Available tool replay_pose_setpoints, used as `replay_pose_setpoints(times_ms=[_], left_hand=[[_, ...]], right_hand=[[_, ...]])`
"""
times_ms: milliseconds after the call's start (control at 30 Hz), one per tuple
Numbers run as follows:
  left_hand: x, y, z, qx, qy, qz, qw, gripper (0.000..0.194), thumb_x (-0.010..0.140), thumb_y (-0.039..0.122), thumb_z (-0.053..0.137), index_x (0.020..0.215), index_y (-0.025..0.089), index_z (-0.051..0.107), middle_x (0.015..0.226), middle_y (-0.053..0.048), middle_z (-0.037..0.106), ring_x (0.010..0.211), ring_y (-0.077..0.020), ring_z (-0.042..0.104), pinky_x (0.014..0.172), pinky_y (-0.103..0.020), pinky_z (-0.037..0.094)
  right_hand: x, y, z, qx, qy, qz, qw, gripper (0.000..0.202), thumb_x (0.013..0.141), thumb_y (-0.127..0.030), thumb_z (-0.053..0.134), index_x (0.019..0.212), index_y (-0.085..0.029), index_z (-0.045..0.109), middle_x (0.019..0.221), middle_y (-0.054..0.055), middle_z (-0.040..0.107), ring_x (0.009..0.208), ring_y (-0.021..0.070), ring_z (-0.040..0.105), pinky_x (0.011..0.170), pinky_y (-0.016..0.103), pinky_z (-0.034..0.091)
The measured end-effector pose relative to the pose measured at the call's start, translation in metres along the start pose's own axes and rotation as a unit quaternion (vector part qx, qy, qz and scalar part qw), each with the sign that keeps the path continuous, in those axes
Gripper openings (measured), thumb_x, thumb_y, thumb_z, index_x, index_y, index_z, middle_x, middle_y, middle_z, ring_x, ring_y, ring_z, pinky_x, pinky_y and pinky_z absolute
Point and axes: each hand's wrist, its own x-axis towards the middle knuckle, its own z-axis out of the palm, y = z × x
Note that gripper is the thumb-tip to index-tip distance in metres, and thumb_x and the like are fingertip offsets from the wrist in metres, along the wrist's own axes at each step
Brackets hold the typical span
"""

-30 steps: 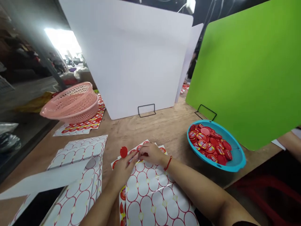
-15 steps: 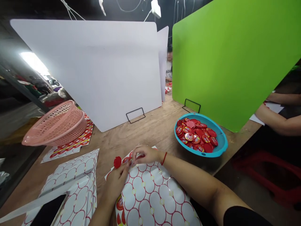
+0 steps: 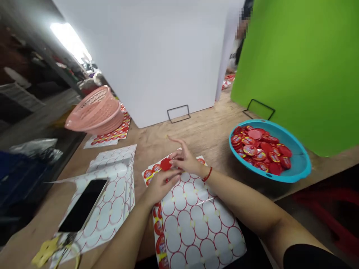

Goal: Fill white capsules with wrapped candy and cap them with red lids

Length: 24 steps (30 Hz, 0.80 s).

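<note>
A round red disc (image 3: 166, 164) stands between my two hands, above the top of the sticker sheet. The fingertips of my right hand (image 3: 187, 163) pinch its right edge, with the index finger raised and a red cord round the wrist. Just below, my left hand (image 3: 160, 187) rests on the sheet with its fingers bent together. A small red bit shows between those fingers; what it belongs to is hidden. Under both hands lies a white sheet with red-ringed circles (image 3: 193, 224), mostly peeled. Sheets of red and yellow round stickers (image 3: 160, 244) stick out beneath it.
A blue basin (image 3: 304, 170) of red discs stands right. On the left are a pink basket (image 3: 94, 116), peeled backing sheets (image 3: 113, 201), a phone (image 3: 83, 205) and yellow-handled scissors (image 3: 66, 248). White (image 3: 157, 59) and green (image 3: 297, 74) boards stand behind. A person is partly visible between them.
The view has tilted down and turned left, bringing the scissors into sight. The red disc, earlier by my left hand, is now at my right fingertips. My right index finger has lifted.
</note>
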Motion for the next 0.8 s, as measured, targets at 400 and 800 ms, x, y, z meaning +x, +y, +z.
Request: replay_pose_setpoints(times_ms=[400,800], left_hand=[[0.007,-0.007,0.005,-0.445,0.265,-0.128,0.846,0.053,0.065,0.029,0.091,0.112,0.02,0.067,0.088,-0.002,0.079,0.079,-0.0143,0.075,0.078,-0.026,0.059],[0.005,-0.008,0.005,-0.504,0.261,-0.177,0.804,0.047,0.068,0.016,0.086,0.114,0.019,0.074,0.092,-0.004,0.08,0.076,-0.0116,0.075,0.07,-0.02,0.059]], right_hand=[[-0.001,-0.012,-0.003,-0.131,0.051,-0.054,0.989,0.077,0.08,-0.03,0.08,0.142,-0.031,0.036,0.088,-0.004,0.063,0.062,0.0099,0.055,0.056,0.022,0.047],[-0.006,-0.005,0.003,-0.219,0.064,-0.053,0.972,0.024,0.085,-0.041,0.076,0.09,-0.019,0.069,0.087,0.005,0.072,0.078,0.016,0.067,0.072,0.031,0.057]])
